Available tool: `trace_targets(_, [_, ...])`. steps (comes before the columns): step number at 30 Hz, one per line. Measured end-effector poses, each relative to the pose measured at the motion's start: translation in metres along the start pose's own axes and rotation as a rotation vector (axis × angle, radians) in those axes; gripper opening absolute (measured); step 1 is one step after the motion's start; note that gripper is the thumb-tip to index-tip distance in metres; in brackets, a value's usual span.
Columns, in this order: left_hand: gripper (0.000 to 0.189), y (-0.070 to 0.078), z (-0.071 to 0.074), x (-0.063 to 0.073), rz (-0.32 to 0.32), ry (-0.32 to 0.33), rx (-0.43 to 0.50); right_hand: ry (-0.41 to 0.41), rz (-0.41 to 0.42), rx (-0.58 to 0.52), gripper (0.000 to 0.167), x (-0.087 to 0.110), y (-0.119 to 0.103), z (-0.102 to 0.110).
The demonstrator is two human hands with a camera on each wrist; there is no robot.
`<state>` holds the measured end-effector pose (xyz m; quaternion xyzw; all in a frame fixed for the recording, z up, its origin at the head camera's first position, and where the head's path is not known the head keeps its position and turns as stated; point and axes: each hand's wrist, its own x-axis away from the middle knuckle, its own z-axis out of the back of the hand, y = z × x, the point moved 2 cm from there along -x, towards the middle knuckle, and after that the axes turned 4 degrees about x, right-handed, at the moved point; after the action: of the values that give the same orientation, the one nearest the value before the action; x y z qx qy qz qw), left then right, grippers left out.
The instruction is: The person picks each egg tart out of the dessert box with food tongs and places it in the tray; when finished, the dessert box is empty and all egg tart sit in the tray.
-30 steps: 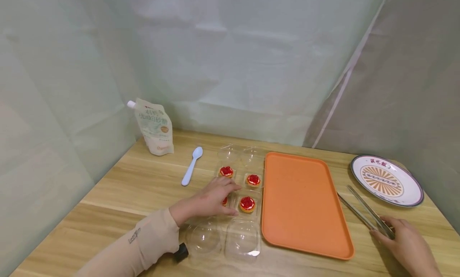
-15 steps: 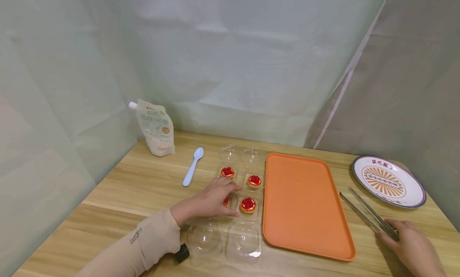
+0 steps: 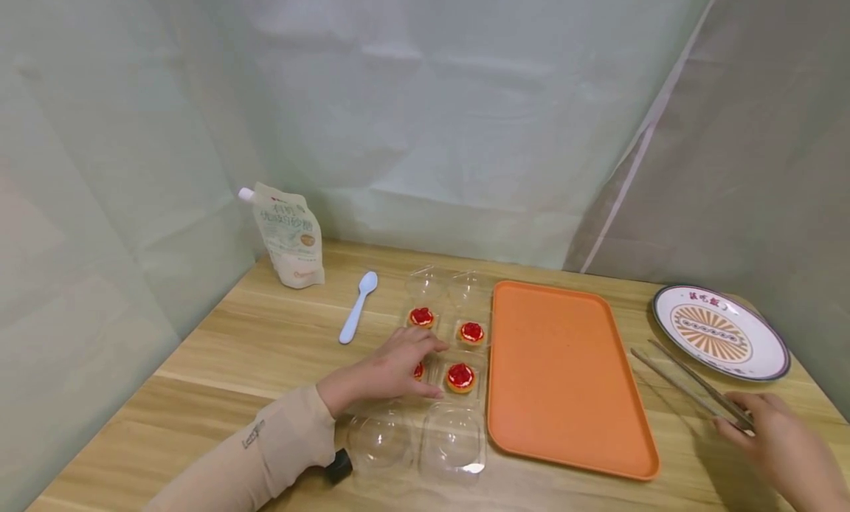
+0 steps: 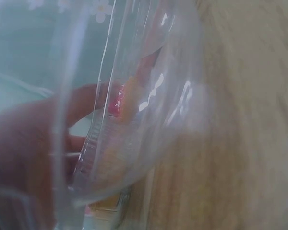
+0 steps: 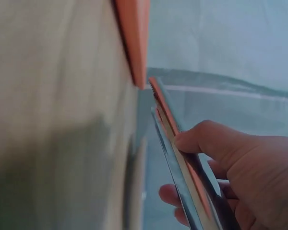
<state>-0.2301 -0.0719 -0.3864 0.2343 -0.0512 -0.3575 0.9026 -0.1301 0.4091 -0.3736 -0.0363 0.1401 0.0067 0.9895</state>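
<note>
In the head view my left hand (image 3: 392, 364) lies over the near-left cup of a clear plastic container (image 3: 474, 361), its fingers spread and slightly bent. Beneath it a red-topped tart (image 3: 418, 372) is partly covered. Other tarts sit in the near-right (image 3: 460, 378), far-left (image 3: 421, 318) and far-right (image 3: 471, 333) cups. The left wrist view looks through a clear domed lid (image 4: 168, 110), with the hand blurred behind. My right hand (image 3: 777, 431) grips metal tongs (image 5: 182, 163) between thumb and fingers. Their arms stand apart, tips pointing toward the tray, raised off the table.
An orange tray (image 3: 564, 372) lies right of the container. A patterned white plate (image 3: 720, 333) stands at the far right. To the left are a pale blue spoon (image 3: 358, 307) and a spouted pouch (image 3: 288, 235). Clear lids (image 3: 454, 438) spread open toward the table's front.
My right hand has moved slightly right with the tongs and raised them from the table. The left hand has stayed over the container.
</note>
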Motion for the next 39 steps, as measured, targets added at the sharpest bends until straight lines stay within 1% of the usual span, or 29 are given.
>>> trace_targets(1, [0.070,0.000,0.000,0.000,0.000,0.000,-0.001,-0.001,0.009,-0.004,0.036,-0.001,0.000,0.002])
trace_targets(3, [0.070,0.000,0.000,0.000,-0.005,0.003,-0.002,0.022,0.039,-0.014,0.035,-0.002,-0.002,0.006])
trace_targets(6, [0.070,-0.001,-0.001,-0.001,-0.003,0.001,-0.001,0.117,0.119,-0.035,0.033,-0.002,-0.010,0.014])
trace_targets(9, [0.071,-0.002,0.000,0.000,0.009,-0.002,0.012,0.215,0.199,-0.044,0.034,-0.002,-0.025,0.024])
trace_targets(10, [0.071,-0.002,0.000,0.000,0.012,-0.002,0.018,0.241,0.224,-0.045,0.035,-0.002,-0.030,0.027])
trace_targets(12, [0.072,-0.002,0.001,-0.001,0.014,-0.001,0.029,0.255,0.250,-0.049,0.038,-0.004,-0.041,0.034])
trace_targets(15, [0.071,-0.002,0.001,-0.001,0.007,0.000,0.032,0.259,0.292,-0.056,0.041,-0.008,-0.055,0.042])
trace_targets(19, [0.072,-0.003,0.000,-0.001,0.006,0.000,0.032,0.266,0.395,-0.104,0.042,-0.012,-0.073,0.049])
trace_targets(25, [0.074,-0.003,0.000,-0.001,0.016,-0.001,0.053,0.264,0.577,-0.185,0.030,-0.024,-0.097,0.053])
trace_targets(28, [0.075,-0.003,0.000,-0.001,0.015,0.002,0.056,0.276,0.646,-0.203,0.041,-0.030,-0.109,0.054])
trace_targets(30, [0.074,-0.003,0.000,0.000,0.016,0.005,0.061,0.281,0.678,-0.208,0.050,-0.033,-0.118,0.054])
trace_targets(31, [0.074,-0.003,0.000,0.000,0.016,0.006,0.061,0.276,0.687,-0.213,0.050,-0.035,-0.122,0.053])
trace_targets(36, [0.073,-0.004,0.000,0.000,0.018,0.005,0.069,0.233,0.728,-0.207,0.043,-0.040,-0.139,0.051])
trace_targets(39, [0.073,-0.005,-0.001,-0.001,0.014,0.005,0.070,0.210,0.753,-0.178,0.038,-0.043,-0.148,0.050])
